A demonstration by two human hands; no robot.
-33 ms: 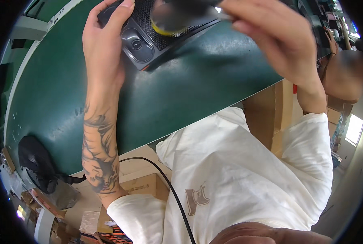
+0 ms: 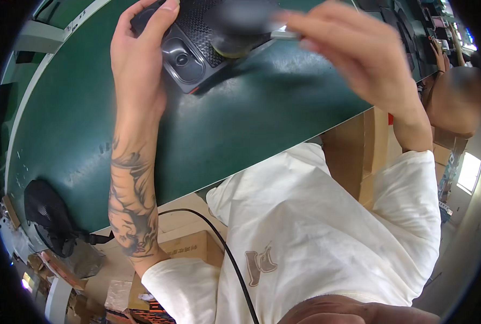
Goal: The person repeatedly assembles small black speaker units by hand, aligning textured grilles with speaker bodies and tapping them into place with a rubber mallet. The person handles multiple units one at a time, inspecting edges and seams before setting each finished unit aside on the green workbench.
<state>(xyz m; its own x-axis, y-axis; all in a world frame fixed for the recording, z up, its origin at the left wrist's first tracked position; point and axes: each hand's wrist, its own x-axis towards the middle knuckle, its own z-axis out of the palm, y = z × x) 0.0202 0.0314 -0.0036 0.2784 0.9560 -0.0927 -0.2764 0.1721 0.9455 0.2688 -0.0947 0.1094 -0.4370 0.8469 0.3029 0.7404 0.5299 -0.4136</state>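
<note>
Head view: dark box (image 2: 198, 40) is between left hand (image 2: 139, 51), clasping its end, and right hand (image 2: 356, 48), pinching a blurred tool (image 2: 243, 20).

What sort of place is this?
Likely a small factory or assembly workshop: a long green-topped workbench, cardboard boxes below it, and another person's hand farther off on the right.

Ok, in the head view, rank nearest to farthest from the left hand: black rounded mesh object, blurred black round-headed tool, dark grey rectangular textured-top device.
1. Dark grey rectangular device: touching the left hand, at the top.
2. Black round-headed tool: right of it, in the right hand.
3. Black mesh object: lower left.
</note>
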